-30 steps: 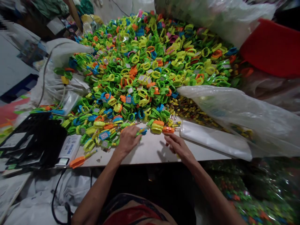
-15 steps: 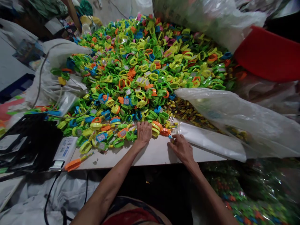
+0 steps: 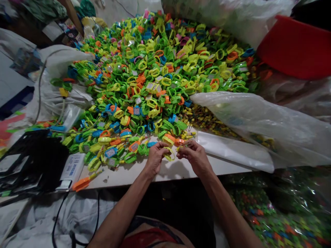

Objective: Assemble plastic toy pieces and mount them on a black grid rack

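Note:
My left hand (image 3: 154, 161) is closed on a yellow toy watch (image 3: 170, 155), its looped band sticking out to the right of the fingers. Close beside it, my right hand (image 3: 196, 157) pinches a small thin piece with a yellow end (image 3: 178, 149); its exact kind is too small to tell. A narrow gap separates the two hands above the table's front part. Just behind them lie orange toy watches (image 3: 179, 141) and a few yellow-tipped little tubes (image 3: 190, 133). The big pile of green, yellow, orange and blue toy watches (image 3: 152, 82) rises farther back.
Clear plastic sheeting (image 3: 248, 113) partly covers a heap of small tubes (image 3: 207, 119) on the right. A red plastic scoop-like sheet (image 3: 294, 48) stands behind. Black trays (image 3: 33, 158) and a white box (image 3: 73, 167) sit at left. Bagged toys (image 3: 284, 213) lie below right.
My left hand has come back from the pile with a yellow toy watch. The right hand has risen slightly and moved left, pinching a small piece, so both hands are closer together.

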Demonstrator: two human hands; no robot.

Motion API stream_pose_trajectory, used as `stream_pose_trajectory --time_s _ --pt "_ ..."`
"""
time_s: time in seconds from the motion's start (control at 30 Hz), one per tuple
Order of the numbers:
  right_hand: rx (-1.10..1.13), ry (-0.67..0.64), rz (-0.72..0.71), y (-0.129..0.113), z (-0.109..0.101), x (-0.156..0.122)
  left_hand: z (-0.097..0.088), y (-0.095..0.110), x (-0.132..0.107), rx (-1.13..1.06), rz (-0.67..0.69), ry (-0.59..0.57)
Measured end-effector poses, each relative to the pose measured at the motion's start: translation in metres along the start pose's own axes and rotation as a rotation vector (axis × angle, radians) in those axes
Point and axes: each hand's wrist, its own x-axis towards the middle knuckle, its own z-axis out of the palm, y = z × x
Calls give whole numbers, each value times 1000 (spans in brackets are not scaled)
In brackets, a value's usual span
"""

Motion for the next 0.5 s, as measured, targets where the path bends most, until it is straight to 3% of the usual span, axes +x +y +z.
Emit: stream_pose_trajectory --time_s 0.13,0.23,0.5 --pt "-174 -76 -36 2 4 -9 6 -4 -3 -96 -6 13" --pt "-167 -88 23 5 -2 -11 6 -3 -4 -75 -10 16" --pt "-106 -109 -49 -3 -4 -5 -4 -3 -13 327 -28 -250"
